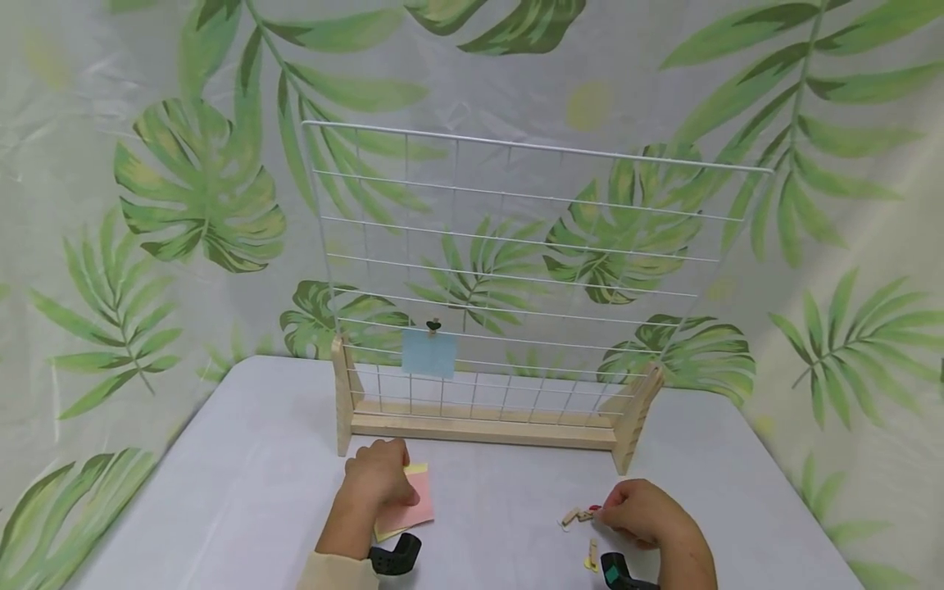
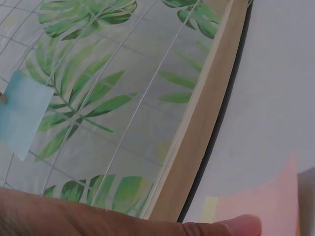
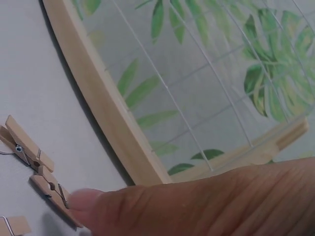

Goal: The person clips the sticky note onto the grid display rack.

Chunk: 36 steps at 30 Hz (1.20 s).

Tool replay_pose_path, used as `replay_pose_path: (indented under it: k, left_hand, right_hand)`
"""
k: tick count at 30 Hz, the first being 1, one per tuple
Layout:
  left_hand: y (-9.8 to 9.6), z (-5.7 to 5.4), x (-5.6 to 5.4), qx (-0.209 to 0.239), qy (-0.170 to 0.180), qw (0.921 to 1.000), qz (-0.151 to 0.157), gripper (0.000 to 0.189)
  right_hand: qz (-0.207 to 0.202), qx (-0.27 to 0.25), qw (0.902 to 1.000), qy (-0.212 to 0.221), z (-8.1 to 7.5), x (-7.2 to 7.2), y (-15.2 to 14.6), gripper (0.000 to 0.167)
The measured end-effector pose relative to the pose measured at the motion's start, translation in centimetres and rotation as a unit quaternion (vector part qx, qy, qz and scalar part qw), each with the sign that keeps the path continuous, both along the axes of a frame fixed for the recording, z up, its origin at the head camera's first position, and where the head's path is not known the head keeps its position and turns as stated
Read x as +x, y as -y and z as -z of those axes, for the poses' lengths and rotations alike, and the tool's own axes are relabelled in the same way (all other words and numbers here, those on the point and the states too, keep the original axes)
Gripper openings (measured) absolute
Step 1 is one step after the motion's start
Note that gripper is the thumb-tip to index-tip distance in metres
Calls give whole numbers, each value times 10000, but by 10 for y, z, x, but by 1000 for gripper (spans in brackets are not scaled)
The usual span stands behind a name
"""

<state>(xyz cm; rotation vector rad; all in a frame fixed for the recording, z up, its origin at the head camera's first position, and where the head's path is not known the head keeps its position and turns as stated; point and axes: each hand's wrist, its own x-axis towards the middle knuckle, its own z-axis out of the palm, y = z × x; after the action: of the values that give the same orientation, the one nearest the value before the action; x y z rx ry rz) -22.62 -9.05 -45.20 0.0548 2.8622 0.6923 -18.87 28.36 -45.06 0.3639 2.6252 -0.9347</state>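
Right hand (image 1: 642, 515) pinches small pale-wood spring clothespin (image 3: 53, 194), likely light, stiff, best gripped at tails; left hand (image 1: 376, 477) pinches square pink paper (image 1: 417, 510), probably limp.

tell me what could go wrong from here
The right hand pinches a clothespin that seems to touch another clothespin; lifting it may drag that one along. The left hand is on the pink sheet, with a yellow sheet showing beneath; both might come up together. The blue sheet hangs from a single clip, so a bump to the rack could set it swinging.
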Motion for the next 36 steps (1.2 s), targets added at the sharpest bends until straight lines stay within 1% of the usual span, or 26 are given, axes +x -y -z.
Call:
replay_pose_path:
  k: [2, 4, 8, 11, 16, 19, 24, 30, 36]
  left_hand:
    - [3, -1, 0, -5, 81, 9999, -76, 44]
    - [5, 0, 0, 66, 105, 9999, -86, 42]
    - [9, 1, -1, 381, 112, 9992, -68, 36]
    - [12, 1, -2, 547, 74, 9984, -123, 33]
    - [15, 0, -3, 691, 39, 9972, -276, 33]
    - [16, -1, -4, 738, 15, 9967, -330, 32]
    - [17, -3, -3, 757, -45, 9966, -335, 26]
    - [18, -7, -1, 651, -140, 9976, -206, 11]
    - [20, -11, 1, 637, -126, 9977, -208, 11]
  right_hand:
    - [-66, -19, 9999, 121, 0, 1, 2, 19]
    - [-95, 22, 9998, 158, 0, 0, 3, 21]
    - [-123, 150, 9998, -70, 2, -1, 6, 25]
    - [-87, 265, 9991, -333, 5, -3, 7, 27]
    - [-6, 194, 9977, -645, 9, -5, 13, 27]
    - [-1, 160, 9974, -702, 9, -6, 17, 26]
    - [-54, 299, 9971, -692, 11, -7, 19, 25]
    - [-61, 306, 9972, -677, 11, -7, 20, 20]
    - [-61, 320, 9966, -753, 9, -6, 19, 12]
